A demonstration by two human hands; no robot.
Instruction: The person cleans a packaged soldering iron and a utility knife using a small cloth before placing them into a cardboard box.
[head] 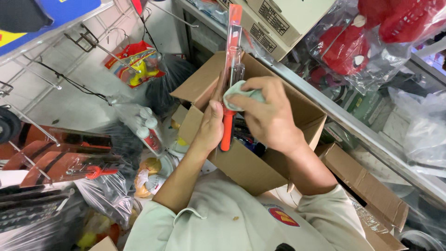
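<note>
Head camera: our left hand (210,126) grips a long red-handled tool in clear plastic packaging (231,69) over the open brown cardboard box (260,162). Our right hand (267,114) presses a small pale green cloth (238,93) on it, fingers clenched.

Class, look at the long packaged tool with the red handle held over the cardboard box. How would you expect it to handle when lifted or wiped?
The packaged tool probably stays stiff, standing straight though the left hand holds only its lower end. Its glossy clear wrapping looks slippery under the pale cloth pressed by the right hand. Being long and narrow, it seems apt to tip.
</note>
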